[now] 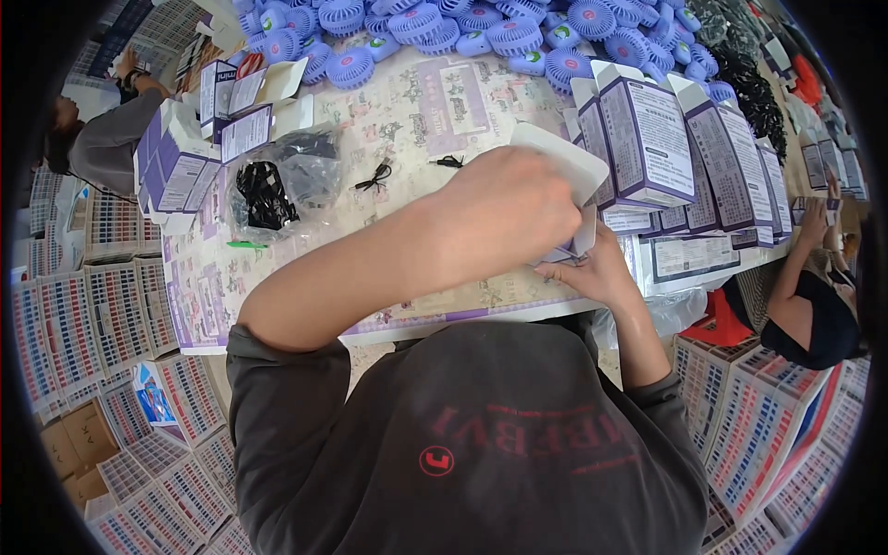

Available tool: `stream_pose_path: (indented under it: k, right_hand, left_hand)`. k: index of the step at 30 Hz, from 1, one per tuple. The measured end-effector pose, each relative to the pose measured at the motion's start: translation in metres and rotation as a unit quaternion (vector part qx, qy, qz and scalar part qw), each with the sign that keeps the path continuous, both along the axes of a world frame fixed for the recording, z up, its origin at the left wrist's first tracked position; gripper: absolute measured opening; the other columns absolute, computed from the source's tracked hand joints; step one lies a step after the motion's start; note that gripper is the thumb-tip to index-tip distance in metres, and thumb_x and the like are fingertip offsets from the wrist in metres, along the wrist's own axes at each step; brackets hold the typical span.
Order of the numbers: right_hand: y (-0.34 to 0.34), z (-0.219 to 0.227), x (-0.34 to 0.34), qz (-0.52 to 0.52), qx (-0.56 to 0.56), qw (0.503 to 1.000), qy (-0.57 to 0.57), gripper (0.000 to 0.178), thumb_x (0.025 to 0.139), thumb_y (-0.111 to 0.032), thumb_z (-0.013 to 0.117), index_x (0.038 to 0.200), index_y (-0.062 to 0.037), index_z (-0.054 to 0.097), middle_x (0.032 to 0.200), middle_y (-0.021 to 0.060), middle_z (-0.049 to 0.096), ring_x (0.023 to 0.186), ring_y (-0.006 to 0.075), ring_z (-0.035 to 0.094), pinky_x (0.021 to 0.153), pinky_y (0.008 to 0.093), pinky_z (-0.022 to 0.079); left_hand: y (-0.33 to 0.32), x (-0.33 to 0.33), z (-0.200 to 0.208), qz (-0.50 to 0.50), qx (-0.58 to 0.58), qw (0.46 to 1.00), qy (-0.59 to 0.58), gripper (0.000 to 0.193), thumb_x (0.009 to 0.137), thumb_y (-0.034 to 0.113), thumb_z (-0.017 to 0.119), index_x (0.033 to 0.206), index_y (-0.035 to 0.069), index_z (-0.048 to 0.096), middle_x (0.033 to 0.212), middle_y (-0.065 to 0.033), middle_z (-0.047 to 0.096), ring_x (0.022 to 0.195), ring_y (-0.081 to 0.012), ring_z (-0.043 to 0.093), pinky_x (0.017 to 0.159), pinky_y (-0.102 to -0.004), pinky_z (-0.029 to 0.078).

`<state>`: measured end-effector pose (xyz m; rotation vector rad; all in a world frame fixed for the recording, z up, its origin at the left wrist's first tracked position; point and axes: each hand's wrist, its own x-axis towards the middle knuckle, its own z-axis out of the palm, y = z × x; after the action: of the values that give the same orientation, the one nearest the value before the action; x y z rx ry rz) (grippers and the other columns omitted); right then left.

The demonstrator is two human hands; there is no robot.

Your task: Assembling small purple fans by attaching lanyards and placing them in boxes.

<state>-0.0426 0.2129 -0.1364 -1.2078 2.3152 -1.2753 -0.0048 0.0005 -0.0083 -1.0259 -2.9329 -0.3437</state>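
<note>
A small white and purple cardboard box (588, 237) with a raised white flap is in front of me at the right of the table. My right hand (597, 268) grips it from below, its thumb along the near side. My left hand (518, 208) is curled over the box's mouth, knuckles up and slightly blurred; its fingertips and anything in them are hidden. Left of my hands, two coiled black cables (374, 176) (448, 162) lie on the patterned tablecloth. A clear plastic bag (282, 180) of black cables lies farther left.
Purple handheld fans (435, 28) are heaped along the far side. Upright purple and white boxes (643, 139) stand close at right; more open boxes (180, 171) stand at left. Black cables (754, 88) pile up at far right. Two other people work at the sides, amid stacked cartons (111, 301).
</note>
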Motion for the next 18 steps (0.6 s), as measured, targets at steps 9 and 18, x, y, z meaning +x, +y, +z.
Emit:
stream_pose_path:
  k: [9,18]
  right_hand:
    - [0.001,0.002,0.003,0.031,-0.038,0.999,-0.011,0.049,0.068,-0.020,0.082,0.107,0.0017,0.062,0.097,0.0159,0.057,0.085,0.0313,0.058,0.074,0.0386,0.049]
    - [0.018,0.014,0.001,-0.059,0.009,0.997,-0.055,0.036,0.074,-0.012,0.079,0.105,0.0011,0.066,0.094,0.0146,0.065,0.084,0.0295,0.061,0.075,0.0376,0.049]
  left_hand:
    - [-0.006,0.024,-0.006,0.026,0.222,0.975,0.003,0.027,0.076,0.014,0.072,0.098,0.000,0.065,0.097,-0.0131,0.064,0.087,-0.0285,0.064,0.078,-0.0381,0.052]
    - [-0.004,0.009,-0.118,0.344,0.528,0.763,-0.144,0.075,0.075,0.029,0.081,0.128,-0.006,0.043,0.115,-0.0213,0.063,0.104,-0.0262,0.064,0.086,-0.0353,0.052]
